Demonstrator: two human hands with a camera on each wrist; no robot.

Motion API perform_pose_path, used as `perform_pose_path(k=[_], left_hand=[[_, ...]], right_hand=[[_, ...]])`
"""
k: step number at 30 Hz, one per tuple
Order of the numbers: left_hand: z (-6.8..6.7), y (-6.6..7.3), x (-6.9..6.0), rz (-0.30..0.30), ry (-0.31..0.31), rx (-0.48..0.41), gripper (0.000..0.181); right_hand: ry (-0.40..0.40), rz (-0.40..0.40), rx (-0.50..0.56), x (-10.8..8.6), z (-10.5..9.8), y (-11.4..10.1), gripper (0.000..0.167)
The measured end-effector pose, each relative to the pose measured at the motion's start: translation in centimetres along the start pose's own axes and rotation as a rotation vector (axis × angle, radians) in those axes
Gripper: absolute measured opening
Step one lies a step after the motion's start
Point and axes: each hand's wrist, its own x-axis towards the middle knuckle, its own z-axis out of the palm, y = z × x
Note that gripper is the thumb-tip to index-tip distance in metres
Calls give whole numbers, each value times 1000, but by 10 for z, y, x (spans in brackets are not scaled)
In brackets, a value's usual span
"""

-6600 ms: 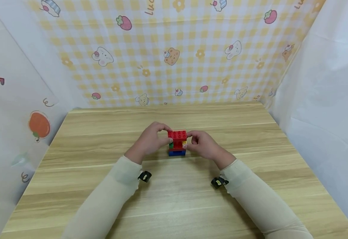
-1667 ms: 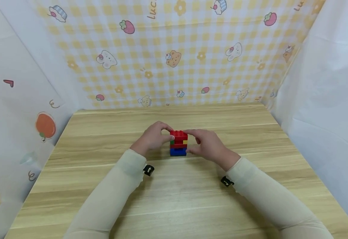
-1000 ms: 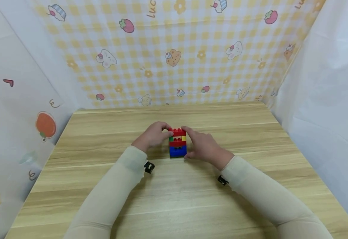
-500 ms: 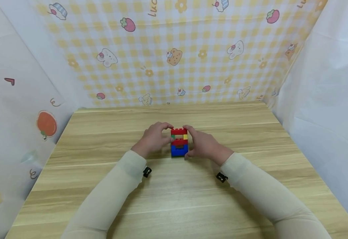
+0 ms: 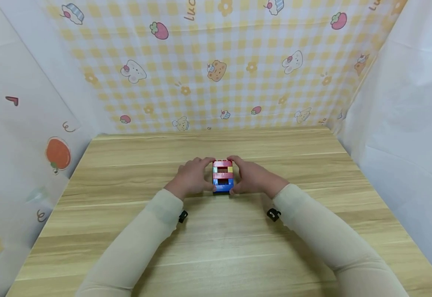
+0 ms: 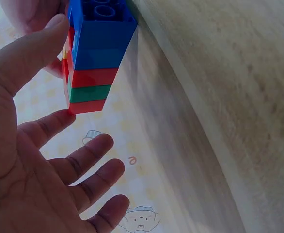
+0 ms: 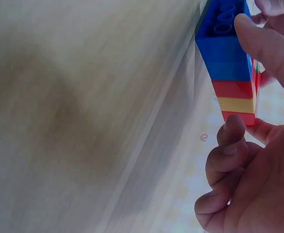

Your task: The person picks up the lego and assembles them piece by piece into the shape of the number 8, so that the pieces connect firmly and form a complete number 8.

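Observation:
A stack of toy building bricks (image 5: 222, 175) is held between my two hands at mid-table. From its blue base (image 6: 101, 43) it rises through red, a layer with green on the left and yellow (image 7: 236, 105) on the right, to red on top. Gaps show through its middle. It is tipped back, so its front faces up and the base's hollow underside shows in both wrist views. My left hand (image 5: 191, 177) pinches its left side, thumb at the bottom and index finger at the top. My right hand (image 5: 254, 177) grips the right side likewise; its other fingers are curled.
The wooden table (image 5: 216, 247) stretches around the hands. A yellow checked cloth (image 5: 238, 82) with cartoon prints hangs behind it. White sheets (image 5: 416, 123) close off the left and right sides. Black wrist mounts (image 5: 273, 214) hang at the sleeves.
The stack has tipped back, bringing its front face into fuller view. First the right thumb, then the left thumb slid down to the base, while the index fingers stayed at the top.

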Motion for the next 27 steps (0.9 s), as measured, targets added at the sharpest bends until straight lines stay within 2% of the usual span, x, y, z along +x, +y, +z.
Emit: perform_pose_path(k=[6, 11, 27], left_hand=[[2, 2, 1, -19, -54, 39, 93], [3, 3, 4, -47, -96, 7, 87], [1, 2, 11, -91, -102, -58, 86]], right_hand=[[-64, 29, 85, 2, -4, 4, 103], [-101, 76, 145, 2, -8, 5, 95], [-97, 97, 168, 11, -9, 12, 92]])
